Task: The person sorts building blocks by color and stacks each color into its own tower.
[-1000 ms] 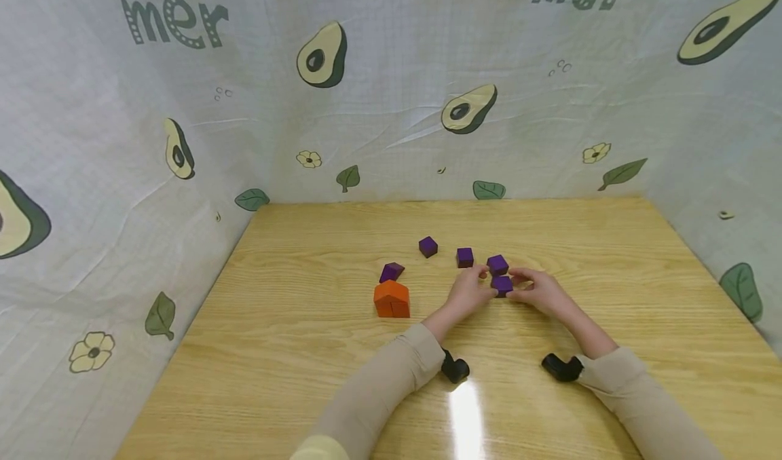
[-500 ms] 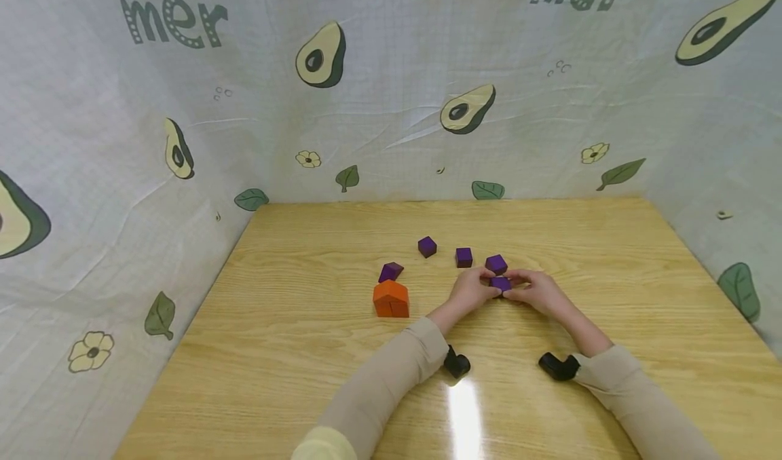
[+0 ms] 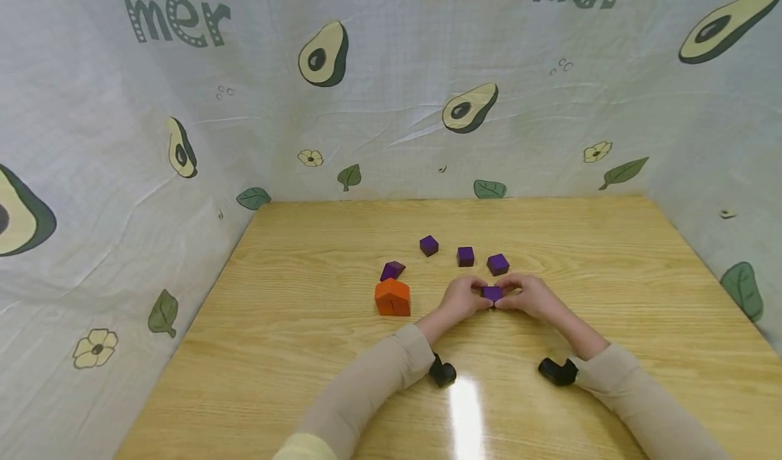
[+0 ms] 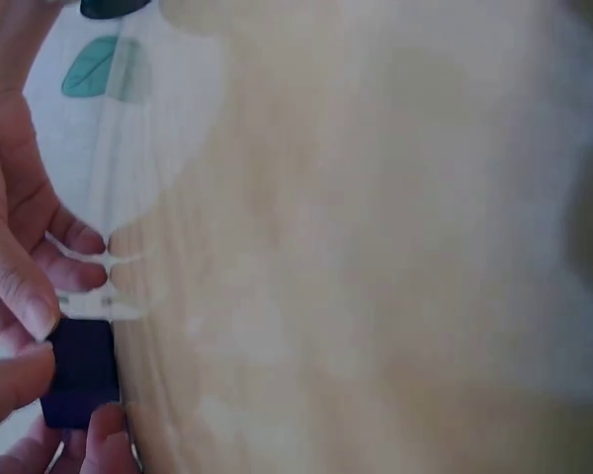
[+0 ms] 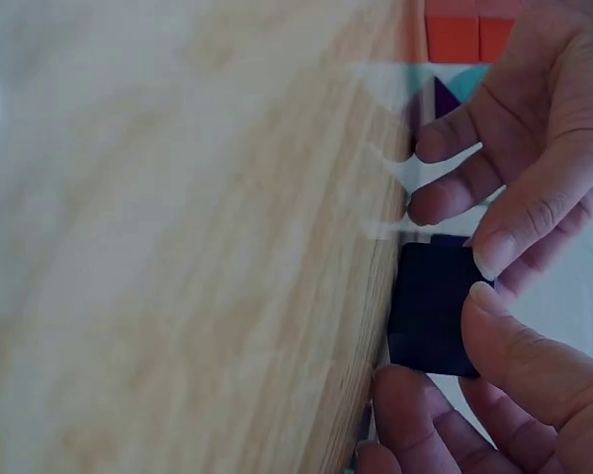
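Note:
A dark purple cube (image 3: 492, 294) is held between both hands above the wooden table, close to its surface. From the left, my left hand (image 3: 459, 298) pinches it with thumb and fingers. My right hand (image 3: 530, 297) grips the opposite side in the same way. The right wrist view shows the cube's (image 5: 433, 308) broad face with both thumbs against it. Fingertips also meet the cube (image 4: 82, 373) in the left wrist view, where part of it is covered.
Behind the hands lie three purple cubes (image 3: 466, 256). To the left, a purple wedge-shaped block (image 3: 392, 271) sits behind a small house shape of orange blocks (image 3: 392, 298). Avocado-print cloth (image 3: 391, 127) rises behind and beside the wooden table (image 3: 293, 338).
Both hands have closed in on the purple cube and brought it slightly toward me and left, away from the cube behind it. The other blocks have stayed put.

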The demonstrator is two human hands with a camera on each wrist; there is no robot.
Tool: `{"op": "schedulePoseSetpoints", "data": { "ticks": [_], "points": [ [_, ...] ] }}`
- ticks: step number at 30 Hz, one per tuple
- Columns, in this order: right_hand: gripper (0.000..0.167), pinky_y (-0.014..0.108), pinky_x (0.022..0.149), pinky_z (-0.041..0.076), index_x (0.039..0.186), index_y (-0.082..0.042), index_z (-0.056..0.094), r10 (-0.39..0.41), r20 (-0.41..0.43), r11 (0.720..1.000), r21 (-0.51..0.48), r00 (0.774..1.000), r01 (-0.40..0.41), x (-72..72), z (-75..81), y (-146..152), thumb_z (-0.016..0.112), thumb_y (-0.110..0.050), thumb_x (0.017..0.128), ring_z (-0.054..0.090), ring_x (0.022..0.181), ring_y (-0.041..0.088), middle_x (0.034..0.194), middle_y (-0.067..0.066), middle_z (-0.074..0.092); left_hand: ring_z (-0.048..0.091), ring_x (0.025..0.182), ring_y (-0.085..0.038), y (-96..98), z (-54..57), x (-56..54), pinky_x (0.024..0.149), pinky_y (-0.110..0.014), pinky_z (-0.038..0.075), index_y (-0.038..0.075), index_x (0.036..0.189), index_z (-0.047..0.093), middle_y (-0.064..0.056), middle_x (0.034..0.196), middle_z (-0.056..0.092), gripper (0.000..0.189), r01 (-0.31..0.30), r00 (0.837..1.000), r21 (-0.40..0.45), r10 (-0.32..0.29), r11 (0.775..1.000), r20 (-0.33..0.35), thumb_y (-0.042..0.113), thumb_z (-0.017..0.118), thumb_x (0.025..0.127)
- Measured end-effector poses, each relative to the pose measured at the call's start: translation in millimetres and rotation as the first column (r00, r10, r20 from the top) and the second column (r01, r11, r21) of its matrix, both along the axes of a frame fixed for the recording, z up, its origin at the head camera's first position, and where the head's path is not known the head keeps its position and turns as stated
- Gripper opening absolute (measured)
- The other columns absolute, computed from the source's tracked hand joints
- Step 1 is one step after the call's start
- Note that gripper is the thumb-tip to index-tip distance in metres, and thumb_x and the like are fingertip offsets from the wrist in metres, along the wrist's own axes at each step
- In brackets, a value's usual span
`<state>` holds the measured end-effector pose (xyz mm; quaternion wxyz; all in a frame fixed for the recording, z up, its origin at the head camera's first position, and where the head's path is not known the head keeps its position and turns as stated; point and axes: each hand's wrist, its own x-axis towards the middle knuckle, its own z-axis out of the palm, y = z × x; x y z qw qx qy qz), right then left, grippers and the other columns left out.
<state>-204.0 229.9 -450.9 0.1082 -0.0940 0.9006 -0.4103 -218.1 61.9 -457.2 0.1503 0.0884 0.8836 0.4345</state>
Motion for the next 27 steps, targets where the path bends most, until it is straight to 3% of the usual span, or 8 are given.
{"op": "schedulePoseSetpoints", "data": {
  "ticks": [4,12,14,21,27],
  "points": [
    [0.038,0.03,0.072,0.045,0.106,0.004,0.062,0.027,0.003,1.0,0.008,1.0,-0.027,4.0,0.6,-8,0.073,-0.017,0.077,0.058,0.088,0.025,0.095,0.014,0.065,0.057,0.094,-0.01,-9.2,-3.2,7.5,0.08,-0.021,0.045,0.011,0.105,0.066,0.002,0.101,0.065,0.033,-0.024,0.999,0.049,0.022,0.999,0.03,0.013,0.076,0.074],
    [0.036,0.03,0.072,0.045,0.102,0.002,0.065,0.066,-0.022,0.998,0.024,0.998,-0.066,6.9,-0.4,-25,0.076,-0.019,0.075,0.058,0.088,0.024,0.096,0.014,0.065,0.057,0.094,-0.012,-29.7,-3.7,16.6,0.082,-0.024,0.045,0.013,0.102,0.066,0.002,0.099,0.065,0.033,-0.056,0.997,0.068,0.052,0.996,0.053,0.012,0.078,0.071],
    [0.036,0.029,0.071,0.045,0.101,0.002,0.065,0.075,-0.026,0.997,0.02,0.997,-0.075,6.0,-1.7,-28,0.076,-0.019,0.074,0.058,0.087,0.023,0.096,0.014,0.065,0.056,0.09,-0.011,-34.1,-4.3,17.7,0.078,-0.023,0.045,0.013,0.102,0.066,0.002,0.098,0.064,0.034,-0.067,0.996,0.076,0.063,0.995,0.06,0.011,0.078,0.071],
    [0.034,0.03,0.073,0.046,0.101,0.001,0.065,0.089,-0.01,0.996,-0.001,0.996,-0.089,4.4,-4.7,-40,0.075,-0.019,0.075,0.058,0.089,0.023,0.097,0.013,0.065,0.05,0.056,-0.011,-45.7,-7.1,22.4,0.045,-0.023,0.045,0.013,0.103,0.065,-0.001,0.101,0.061,0.035,-0.153,0.981,0.158,0.131,0.976,0.143,0.007,0.077,0.071],
    [0.032,0.034,0.075,0.046,0.099,-0.001,0.064,0.098,-0.014,0.995,0.004,0.995,-0.098,2.1,-4.8,-48,0.075,-0.02,0.076,0.058,0.09,0.023,0.097,0.011,0.065,0.047,0.046,-0.011,-52.0,-7.8,23.7,0.038,-0.022,0.043,0.011,0.106,0.063,0.0,0.099,0.059,0.036,-0.211,0.968,0.198,0.176,0.957,0.178,0.005,0.076,0.073]
  ]
}}
